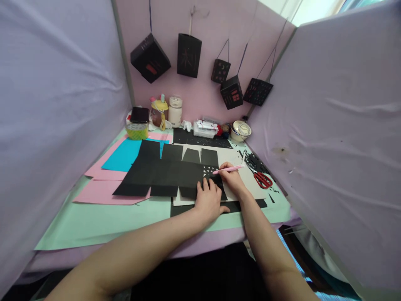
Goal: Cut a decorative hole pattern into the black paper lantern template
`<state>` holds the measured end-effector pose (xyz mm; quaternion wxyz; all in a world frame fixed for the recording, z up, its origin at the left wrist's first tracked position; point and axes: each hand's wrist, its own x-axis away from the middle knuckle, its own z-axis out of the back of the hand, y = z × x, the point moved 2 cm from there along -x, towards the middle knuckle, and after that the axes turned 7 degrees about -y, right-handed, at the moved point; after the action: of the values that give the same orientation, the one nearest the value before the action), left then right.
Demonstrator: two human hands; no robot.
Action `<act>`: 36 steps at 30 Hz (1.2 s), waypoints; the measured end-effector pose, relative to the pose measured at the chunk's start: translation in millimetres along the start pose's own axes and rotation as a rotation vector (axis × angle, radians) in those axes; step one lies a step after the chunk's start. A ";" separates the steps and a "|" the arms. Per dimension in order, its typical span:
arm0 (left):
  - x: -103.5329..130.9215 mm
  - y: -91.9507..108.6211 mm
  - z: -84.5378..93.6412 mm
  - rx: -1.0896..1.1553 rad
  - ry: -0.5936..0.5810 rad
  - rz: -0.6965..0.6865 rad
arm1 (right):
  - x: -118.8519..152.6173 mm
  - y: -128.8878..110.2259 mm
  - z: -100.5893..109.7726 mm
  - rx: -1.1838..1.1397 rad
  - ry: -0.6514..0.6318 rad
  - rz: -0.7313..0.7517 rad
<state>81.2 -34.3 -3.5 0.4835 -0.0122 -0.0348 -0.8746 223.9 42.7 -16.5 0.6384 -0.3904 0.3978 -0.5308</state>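
Observation:
A black paper sheet (169, 172) with notched flaps along two edges lies on pale grey board (247, 184). My left hand (209, 196) rests flat on its lower right part, fingers spread. Just above those fingers is a patch of small white cut-outs (209, 170) in the black paper. Between its fingers my right hand (231, 175) pinches a slim pink pen-style craft knife (228, 169), its tip pointing left at the cut-outs. The tip is too small to make out clearly.
Red-handled scissors (263, 180) and black paper scraps (255, 162) lie to the right. Pink paper (97, 191) and blue paper (120, 154) are at left. Tape (137, 131), jars (175, 112) and a lidded bowl (241, 131) stand behind. Black paper lanterns (189, 55) hang above.

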 end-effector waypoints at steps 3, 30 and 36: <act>0.0 0.6 -0.7 0.007 0.002 0.004 | -1.6 -7.8 3.8 -0.022 -0.071 -0.016; 0.1 1.7 -2.8 0.013 0.013 0.010 | -5.9 -14.3 -3.2 -0.035 -0.119 -0.052; -0.2 1.6 -3.6 0.025 0.015 0.009 | -7.1 -12.1 -3.1 -0.032 -0.127 -0.048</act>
<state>82.7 -35.2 -7.1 0.4877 0.0001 -0.0422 -0.8720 215.8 47.8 -5.9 0.6431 -0.4431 0.3555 -0.5136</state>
